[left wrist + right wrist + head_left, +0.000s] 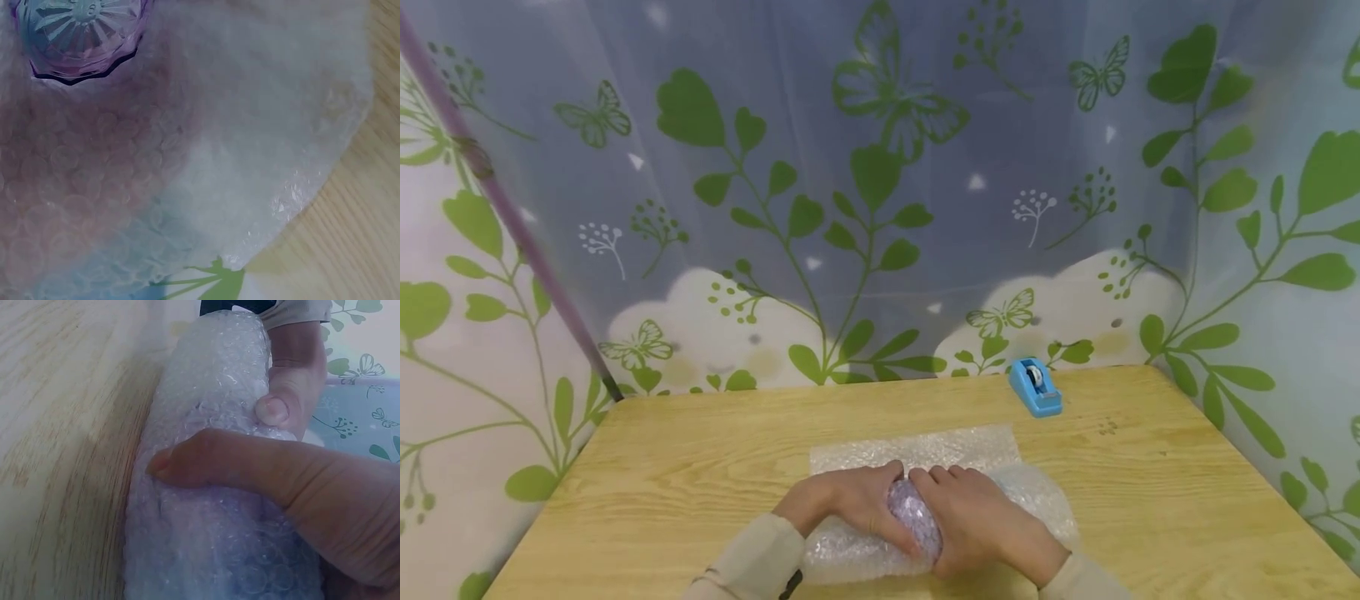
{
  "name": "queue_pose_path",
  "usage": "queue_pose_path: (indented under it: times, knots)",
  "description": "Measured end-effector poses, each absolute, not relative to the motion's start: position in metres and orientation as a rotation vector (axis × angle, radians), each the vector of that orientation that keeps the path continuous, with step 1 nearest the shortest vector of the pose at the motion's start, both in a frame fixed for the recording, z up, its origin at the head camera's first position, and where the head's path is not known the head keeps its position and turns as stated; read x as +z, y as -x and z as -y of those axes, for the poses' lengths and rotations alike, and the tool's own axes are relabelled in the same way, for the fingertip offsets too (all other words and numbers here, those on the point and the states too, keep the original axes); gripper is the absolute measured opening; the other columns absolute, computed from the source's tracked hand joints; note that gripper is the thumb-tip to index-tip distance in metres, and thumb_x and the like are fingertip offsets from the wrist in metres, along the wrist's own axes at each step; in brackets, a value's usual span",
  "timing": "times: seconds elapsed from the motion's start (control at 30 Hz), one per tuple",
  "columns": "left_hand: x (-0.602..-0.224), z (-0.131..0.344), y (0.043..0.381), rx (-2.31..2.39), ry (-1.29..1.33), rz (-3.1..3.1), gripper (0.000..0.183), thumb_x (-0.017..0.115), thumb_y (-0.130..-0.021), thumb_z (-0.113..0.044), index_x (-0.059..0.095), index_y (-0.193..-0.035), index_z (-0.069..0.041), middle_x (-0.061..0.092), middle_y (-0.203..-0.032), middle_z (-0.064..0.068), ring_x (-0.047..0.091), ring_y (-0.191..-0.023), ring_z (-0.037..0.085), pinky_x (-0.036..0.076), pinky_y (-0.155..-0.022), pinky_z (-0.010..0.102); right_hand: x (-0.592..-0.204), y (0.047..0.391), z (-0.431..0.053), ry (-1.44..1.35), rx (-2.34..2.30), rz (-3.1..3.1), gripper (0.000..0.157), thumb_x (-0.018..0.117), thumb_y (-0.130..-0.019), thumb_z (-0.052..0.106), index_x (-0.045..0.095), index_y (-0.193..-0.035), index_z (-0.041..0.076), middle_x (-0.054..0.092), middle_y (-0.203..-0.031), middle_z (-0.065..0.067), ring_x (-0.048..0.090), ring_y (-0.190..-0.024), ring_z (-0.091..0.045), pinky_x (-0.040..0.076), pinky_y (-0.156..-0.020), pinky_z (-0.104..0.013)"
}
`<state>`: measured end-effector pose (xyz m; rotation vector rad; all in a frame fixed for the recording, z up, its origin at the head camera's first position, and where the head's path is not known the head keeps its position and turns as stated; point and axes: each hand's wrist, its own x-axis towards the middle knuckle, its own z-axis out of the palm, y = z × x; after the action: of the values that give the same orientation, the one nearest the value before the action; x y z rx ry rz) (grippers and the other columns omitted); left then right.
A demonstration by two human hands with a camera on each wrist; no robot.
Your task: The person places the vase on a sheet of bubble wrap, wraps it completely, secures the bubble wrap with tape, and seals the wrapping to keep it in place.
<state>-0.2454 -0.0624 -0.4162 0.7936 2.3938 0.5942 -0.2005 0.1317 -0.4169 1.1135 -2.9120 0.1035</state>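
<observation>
Much of the purple-and-blue tinted glass object (87,40) is hidden: in the left wrist view the top edge cuts off its round, faceted end, moulded with spokes like a sunburst, and elsewhere it is only a lilac blur beneath clear plastic bubble wrap (955,446). Its full shape cannot be made out. Fingers on the far side of the bundle are partly covered, and the cream sleeves (748,558) run out of the head view at the bottom edge.

The glass object lies inside the wrap, directly between the two hands. The left hand (859,500) is curled round it from the left, thumb on the near side. The right hand (968,518) grips from the right, its bent thumb pressing across the wrap. Loose wrap spreads flat behind and to both sides.

Underneath is a pale yellow wood-grain table (662,483). Near its back edge, right of centre, stands a light blue plastic tape dispenser (1036,390), well apart from the hands. A grey-blue and white fabric curtain (805,58) printed with green leaves and butterflies rises behind, with leafy panels on both sides.
</observation>
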Motion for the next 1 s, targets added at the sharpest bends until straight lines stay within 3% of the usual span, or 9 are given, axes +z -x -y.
queue_pose_path:
  times: [0.1,0.3,0.57,0.7,0.9,1.0]
  knots:
    - [-0.4163,0.0637,0.2447,0.593,-0.852,-2.418,0.07,0.078,-0.065,-0.059,0.049,-0.114,-0.018,0.055,-0.097,-0.009,0.054,-0.088,0.007,0.047,-0.077,0.028,-0.4174,0.2001,-0.1315,-1.117,0.103,2.894,0.085,0.08,-0.056,0.05,0.047,-0.122,0.007,0.057,-0.099,-0.004,0.056,-0.086,-0.022,0.05,-0.074,-0.038]
    - [-0.4127,0.0645,0.2423,0.521,-0.902,-2.488,0.06,0.075,-0.063,-0.064,0.053,-0.102,-0.023,0.055,-0.086,-0.014,0.054,-0.077,0.005,0.047,-0.067,0.026,-0.4181,0.2005,-0.1314,-1.111,0.12,2.878,0.082,0.082,-0.053,0.048,0.048,-0.117,0.01,0.055,-0.094,-0.001,0.055,-0.082,-0.019,0.049,-0.071,-0.035]
    - [-0.4158,0.0664,0.2434,0.57,-0.947,-2.516,0.055,0.075,-0.064,-0.065,0.057,-0.095,-0.022,0.055,-0.08,-0.015,0.054,-0.07,0.005,0.047,-0.062,0.024,-0.4157,0.2022,-0.1308,-1.099,0.105,2.919,0.08,0.083,-0.051,0.045,0.048,-0.115,0.011,0.054,-0.092,0.0,0.055,-0.081,-0.02,0.049,-0.07,-0.036]
    - [-0.4202,0.068,0.2449,0.514,-1.011,-2.596,0.064,0.071,-0.062,-0.071,0.062,-0.1,-0.02,0.056,-0.082,-0.014,0.054,-0.072,0.004,0.046,-0.063,0.024,-0.4145,0.203,-0.1304,-1.094,0.093,2.944,0.08,0.083,-0.051,0.046,0.049,-0.115,0.011,0.055,-0.093,0.0,0.056,-0.082,-0.02,0.049,-0.071,-0.036]
    - [-0.4192,0.0714,0.2426,0.259,-1.178,-2.826,0.092,0.057,-0.06,-0.085,0.06,-0.121,-0.016,0.06,-0.106,-0.004,0.056,-0.093,0.014,0.048,-0.08,0.033,-0.412,0.2036,-0.1297,-1.084,0.085,2.966,0.079,0.082,-0.053,0.046,0.049,-0.115,0.012,0.055,-0.092,0.0,0.056,-0.083,-0.02,0.049,-0.072,-0.037]
    - [-0.4135,0.0719,0.2369,0.155,-1.286,-2.936,0.097,0.054,-0.061,-0.087,0.059,-0.123,-0.013,0.059,-0.109,0.0,0.056,-0.094,0.018,0.048,-0.08,0.036,-0.4108,0.2037,-0.1295,-1.072,0.088,2.999,0.08,0.082,-0.054,0.047,0.049,-0.117,0.01,0.055,-0.094,0.0,0.056,-0.084,-0.02,0.049,-0.074,-0.037]
